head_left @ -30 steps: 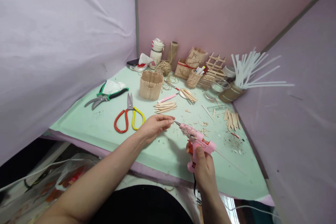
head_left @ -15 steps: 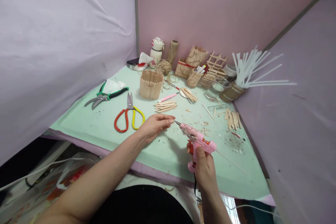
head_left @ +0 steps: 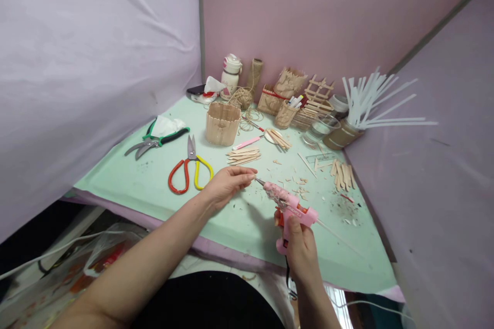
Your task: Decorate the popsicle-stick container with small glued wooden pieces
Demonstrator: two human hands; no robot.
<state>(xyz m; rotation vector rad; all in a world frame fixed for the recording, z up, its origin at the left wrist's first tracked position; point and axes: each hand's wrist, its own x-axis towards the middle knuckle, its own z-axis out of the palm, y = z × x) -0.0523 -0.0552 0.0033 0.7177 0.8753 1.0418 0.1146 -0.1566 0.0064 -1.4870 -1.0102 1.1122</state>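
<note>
At the far right, a brown cylindrical container [head_left: 339,139] holds a spray of long translucent white sticks [head_left: 366,103]. Left of it stands a clear round tumbler [head_left: 318,134], its contents hard to tell; farther left, a small tan wooden cup [head_left: 285,115] holds white-bodied markers [head_left: 295,102]. A tan box of upright wooden sticks [head_left: 222,131] sits open-topped at centre, beyond the hands. The right hand [head_left: 301,247] is clamped on a pink plastic glue gun [head_left: 287,200] over the table's near side, nozzle pointing left. The left hand [head_left: 230,185] has thumb and fingertips together at the nozzle — anything between them is too small to tell. Red-and-yellow-handled metal scissors [head_left: 192,155] lie just left of that hand — a flat pile of pale wooden sticks [head_left: 244,156] just beyond it.
</note>
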